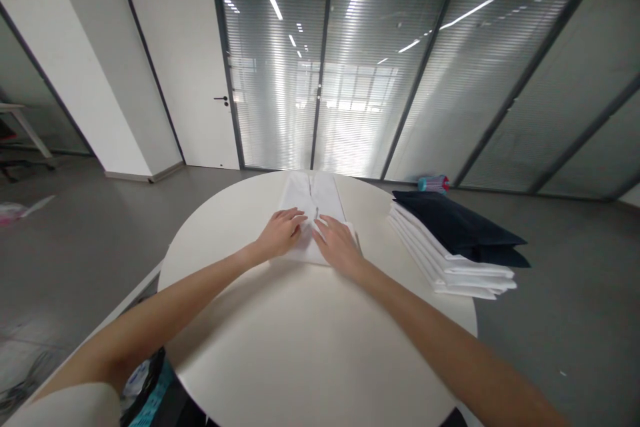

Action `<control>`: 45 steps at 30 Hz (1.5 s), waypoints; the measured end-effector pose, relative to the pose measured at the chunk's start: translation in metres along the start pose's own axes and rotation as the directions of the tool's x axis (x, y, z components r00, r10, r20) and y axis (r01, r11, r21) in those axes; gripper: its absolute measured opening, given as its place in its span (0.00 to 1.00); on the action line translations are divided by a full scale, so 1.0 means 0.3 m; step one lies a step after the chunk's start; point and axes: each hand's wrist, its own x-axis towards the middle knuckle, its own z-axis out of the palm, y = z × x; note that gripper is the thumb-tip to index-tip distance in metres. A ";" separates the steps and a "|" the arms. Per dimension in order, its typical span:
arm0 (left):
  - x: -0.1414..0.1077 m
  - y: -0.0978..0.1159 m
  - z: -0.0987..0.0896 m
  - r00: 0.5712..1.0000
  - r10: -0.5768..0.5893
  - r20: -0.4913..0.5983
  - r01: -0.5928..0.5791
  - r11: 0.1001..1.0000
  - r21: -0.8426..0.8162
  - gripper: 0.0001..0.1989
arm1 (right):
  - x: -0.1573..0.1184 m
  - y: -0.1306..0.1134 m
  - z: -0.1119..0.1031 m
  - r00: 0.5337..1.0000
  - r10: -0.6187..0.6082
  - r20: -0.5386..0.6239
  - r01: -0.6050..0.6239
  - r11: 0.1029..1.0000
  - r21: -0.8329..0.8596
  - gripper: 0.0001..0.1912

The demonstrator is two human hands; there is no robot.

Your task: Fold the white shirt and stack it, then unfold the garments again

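A white folded fabric piece, perhaps a garment, lies flat on the round white table. A seam or gap runs down its middle, and a small grey mark or part shows between my hands; I cannot make out which. My left hand rests on the left side of the fabric, its fingers slightly bent and apart. Across from it, my right hand lies on the right side with fingers spread toward the middle. Neither hand shows fabric gripped in it.
At the table's right edge, a stack of folded white fabric carries a dark navy folded piece on top. Beyond it is a blue and red object. A white door and glass partitions stand behind.
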 end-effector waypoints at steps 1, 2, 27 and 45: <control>0.007 -0.004 0.022 0.998 0.009 0.055 -0.010 1.000 0.014 0.22 | 0.012 -0.007 0.023 0.998 -0.033 0.052 0.033 0.999 0.004 0.30; 0.009 -0.015 0.046 0.994 0.001 0.110 -0.004 1.000 0.027 0.23 | 0.019 -0.005 0.044 0.993 -0.054 0.106 0.054 0.999 0.007 0.34; -0.082 -0.037 0.026 0.968 -0.175 0.180 0.218 0.943 -0.251 0.25 | -0.113 0.147 -0.021 0.974 0.076 0.212 -0.067 0.997 -0.047 0.34; 0.570 -0.495 0.215 0.473 -0.760 0.445 0.666 -0.022 -0.745 0.17 | 0.645 0.553 0.191 0.809 0.572 0.138 -0.585 0.806 0.088 0.23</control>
